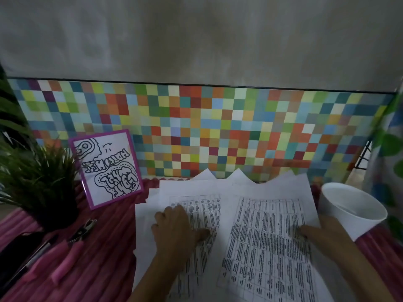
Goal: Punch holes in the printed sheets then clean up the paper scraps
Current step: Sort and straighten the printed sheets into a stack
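Printed sheets (250,227) fanned across table (104,253) centre, far edges touching mosaic backboard (196,127). Your left hand (174,225) flat on left sheet, fingers spread, gripping nothing. Your right hand (322,236) rests on right sheet's edge, fingers loosely open, beside white cup (353,210) at right edge. Hole punch (74,243), pink handles, lies free near left edge, by potted plant (39,182). Print blurred; dark item at left edge, possibly case.

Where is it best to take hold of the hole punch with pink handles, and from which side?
Probably the pink handles: the hole punch lies flat on the pink mat, metal head toward the plant pot, handles toward the person. Come from the near side with the left hand, fingers round both handles.
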